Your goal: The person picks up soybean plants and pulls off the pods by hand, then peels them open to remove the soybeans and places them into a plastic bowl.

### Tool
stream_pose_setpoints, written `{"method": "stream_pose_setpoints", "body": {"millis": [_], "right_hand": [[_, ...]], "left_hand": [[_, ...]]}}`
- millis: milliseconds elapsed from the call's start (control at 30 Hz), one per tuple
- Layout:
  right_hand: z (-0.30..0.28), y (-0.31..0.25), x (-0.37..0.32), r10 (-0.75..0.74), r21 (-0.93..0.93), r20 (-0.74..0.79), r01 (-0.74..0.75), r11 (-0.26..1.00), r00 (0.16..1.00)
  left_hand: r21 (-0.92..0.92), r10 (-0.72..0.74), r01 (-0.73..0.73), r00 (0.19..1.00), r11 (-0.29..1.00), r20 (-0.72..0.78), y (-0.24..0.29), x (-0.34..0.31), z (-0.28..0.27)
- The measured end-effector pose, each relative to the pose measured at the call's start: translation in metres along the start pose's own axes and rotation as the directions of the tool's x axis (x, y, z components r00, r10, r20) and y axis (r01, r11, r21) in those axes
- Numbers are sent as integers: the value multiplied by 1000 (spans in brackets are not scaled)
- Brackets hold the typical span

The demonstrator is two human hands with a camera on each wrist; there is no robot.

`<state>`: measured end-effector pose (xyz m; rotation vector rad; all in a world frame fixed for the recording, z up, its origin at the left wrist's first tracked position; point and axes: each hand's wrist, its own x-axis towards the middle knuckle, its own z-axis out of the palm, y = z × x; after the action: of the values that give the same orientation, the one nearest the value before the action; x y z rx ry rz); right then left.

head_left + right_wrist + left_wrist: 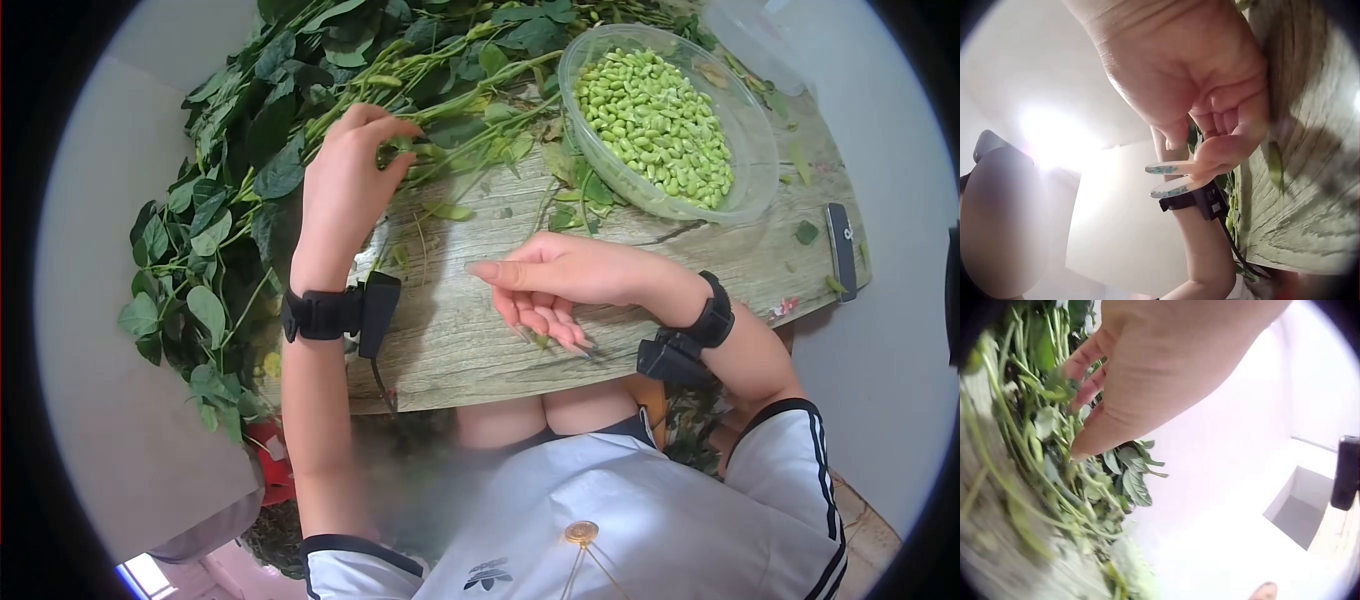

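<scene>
A heap of leafy soybean stalks (250,150) covers the table's left and far side. My left hand (392,152) reaches into it, and its fingers curl round a green pod (400,150) on a stalk. In the left wrist view the left hand (1079,387) has its fingertips among the stems and pods (1054,394). My right hand (540,300) hovers palm-up over the wooden table (460,340) with its fingers loosely curled. I see nothing held in it. The right wrist view shows the right hand (1210,150) with long painted nails (1169,169).
A clear plastic bowl (572,60) of shelled green beans (655,120) stands at the table's far right. A dark phone-like slab (840,250) lies near the right edge. Loose leaves and stems litter the wood. A red object (270,460) sits on the floor at left.
</scene>
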<state>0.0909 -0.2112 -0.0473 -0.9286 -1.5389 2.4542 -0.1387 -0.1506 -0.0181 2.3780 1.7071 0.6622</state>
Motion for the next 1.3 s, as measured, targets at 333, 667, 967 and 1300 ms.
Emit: {"method": "stream_pose_setpoints", "body": {"millis": [333,667,967,1300], "right_hand": [[0,-21,3,-170,-89,-232,153,984,958],[-19,-39,90,-873,-961,-276,-112,252,403],[-22,-45,106,-840,-964,-235,-230,135,490],[-11,-36,93,-866,-974,-152,-219,51,476]], "left_hand": [[47,59,-54,994,997,-94,-24,2,31],[-163,160,-187,973,969,-168,-46,-4,28],[-105,90,-111,978,988,-188,-51,-2,28],[-101,30,-48,985,994,-171,-50,-2,28]]}}
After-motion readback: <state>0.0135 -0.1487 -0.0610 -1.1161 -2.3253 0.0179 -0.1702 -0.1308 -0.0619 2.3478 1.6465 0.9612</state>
